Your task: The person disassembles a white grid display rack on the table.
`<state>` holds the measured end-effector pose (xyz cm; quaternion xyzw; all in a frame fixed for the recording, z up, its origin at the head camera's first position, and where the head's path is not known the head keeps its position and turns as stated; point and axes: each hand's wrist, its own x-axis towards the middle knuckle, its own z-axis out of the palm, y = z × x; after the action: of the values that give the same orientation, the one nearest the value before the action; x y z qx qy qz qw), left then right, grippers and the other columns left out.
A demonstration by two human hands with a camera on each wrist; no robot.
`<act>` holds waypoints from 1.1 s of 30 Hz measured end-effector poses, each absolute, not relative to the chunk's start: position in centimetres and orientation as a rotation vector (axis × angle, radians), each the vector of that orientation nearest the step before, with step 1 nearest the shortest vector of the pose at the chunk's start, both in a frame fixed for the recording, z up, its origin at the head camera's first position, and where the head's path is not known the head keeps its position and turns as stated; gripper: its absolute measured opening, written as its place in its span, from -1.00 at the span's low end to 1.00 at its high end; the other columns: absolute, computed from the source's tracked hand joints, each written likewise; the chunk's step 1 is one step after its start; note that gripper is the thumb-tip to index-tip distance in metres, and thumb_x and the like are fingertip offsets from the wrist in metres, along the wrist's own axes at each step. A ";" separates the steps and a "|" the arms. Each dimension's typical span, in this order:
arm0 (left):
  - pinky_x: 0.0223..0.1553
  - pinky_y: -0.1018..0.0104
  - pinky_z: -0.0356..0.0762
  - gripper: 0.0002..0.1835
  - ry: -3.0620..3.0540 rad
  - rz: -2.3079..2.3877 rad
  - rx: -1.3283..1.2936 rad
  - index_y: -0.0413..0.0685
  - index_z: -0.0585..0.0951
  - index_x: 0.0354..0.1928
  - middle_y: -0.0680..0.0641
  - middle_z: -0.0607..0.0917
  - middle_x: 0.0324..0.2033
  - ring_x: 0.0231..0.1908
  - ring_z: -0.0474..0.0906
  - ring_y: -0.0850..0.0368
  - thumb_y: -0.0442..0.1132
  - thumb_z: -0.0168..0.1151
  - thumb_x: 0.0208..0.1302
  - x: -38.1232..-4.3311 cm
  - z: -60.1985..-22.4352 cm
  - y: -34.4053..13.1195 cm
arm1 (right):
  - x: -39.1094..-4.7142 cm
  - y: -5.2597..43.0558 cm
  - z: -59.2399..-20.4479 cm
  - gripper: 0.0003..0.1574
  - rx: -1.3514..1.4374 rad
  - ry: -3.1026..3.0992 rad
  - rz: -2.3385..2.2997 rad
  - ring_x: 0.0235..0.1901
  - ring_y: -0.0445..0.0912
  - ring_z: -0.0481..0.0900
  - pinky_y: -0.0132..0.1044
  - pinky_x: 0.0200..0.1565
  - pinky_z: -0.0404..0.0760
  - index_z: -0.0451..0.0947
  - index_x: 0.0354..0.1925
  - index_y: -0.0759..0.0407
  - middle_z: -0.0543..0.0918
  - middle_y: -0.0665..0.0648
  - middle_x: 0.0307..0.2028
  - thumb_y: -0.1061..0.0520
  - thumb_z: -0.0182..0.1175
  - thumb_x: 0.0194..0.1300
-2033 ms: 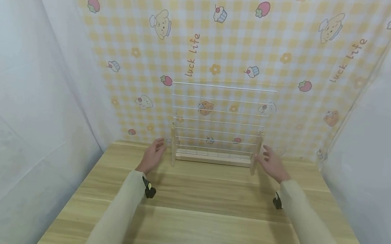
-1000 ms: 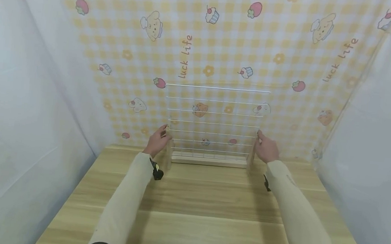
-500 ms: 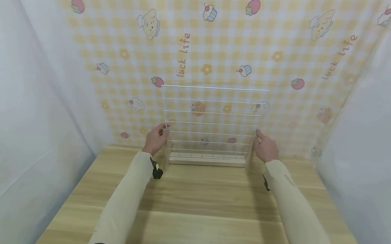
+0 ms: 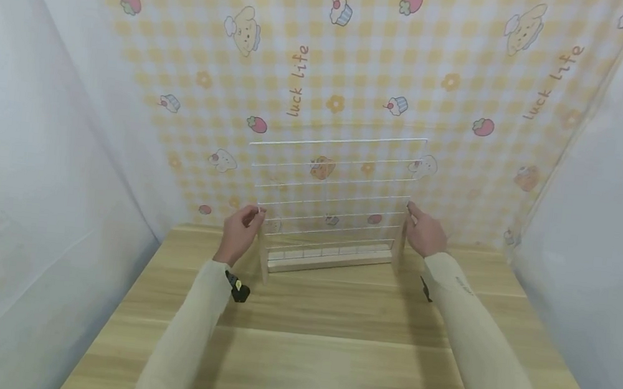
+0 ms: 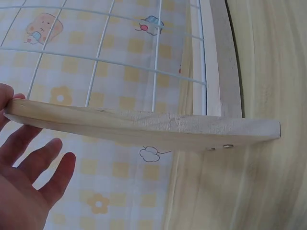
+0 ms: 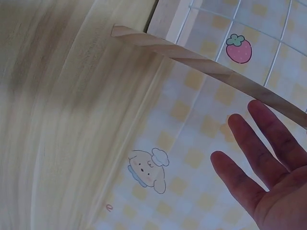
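Observation:
A rack stands against the back cloth: a white wire grid point(image 4: 339, 141) held in a wooden base with a crossbar point(image 4: 330, 261) and two upright side boards. My left hand point(image 4: 239, 231) pinches the upper end of the left side board point(image 5: 144, 122), its other fingers spread below in the left wrist view. At the other side, my right hand point(image 4: 427, 236) grips the top of the right side board point(image 6: 206, 64) between thumb and index finger. Those two digits fall outside the right wrist view, where three straight fingers point(image 6: 259, 148) show. The rack's left side sits nearer me than its right.
The rack is on a light wood-grain table point(image 4: 306, 369), near its back edge. Behind rises a yellow checked cloth point(image 4: 370, 56) with cartoon prints. White sheets point(image 4: 35, 193) close off both sides. A small dark device point(image 4: 238, 289) sits on my left wrist.
Both hands came in from beside the rack and took hold of its side boards. The left hand then drew its side toward me, so the rack now stands at an angle.

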<state>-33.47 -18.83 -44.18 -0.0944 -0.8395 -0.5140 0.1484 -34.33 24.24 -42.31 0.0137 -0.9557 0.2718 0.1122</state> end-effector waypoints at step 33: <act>-0.25 0.47 0.62 -0.76 -2.123 -1.726 0.018 -0.08 0.69 -0.06 -0.16 0.76 -0.12 -0.26 0.65 0.29 -0.10 0.32 0.36 -23.8 -46.3 -18.5 | -34.5 20.3 -42.0 -0.41 0.152 -2.758 0.912 -0.43 0.26 0.61 0.14 -0.25 0.62 0.29 0.46 0.18 0.55 0.48 0.22 0.00 -0.22 0.61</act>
<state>-23.83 -18.47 -46.33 0.0065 -0.7599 -0.6181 0.2014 -34.53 20.27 -41.95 0.0517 -0.9418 0.3113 0.1162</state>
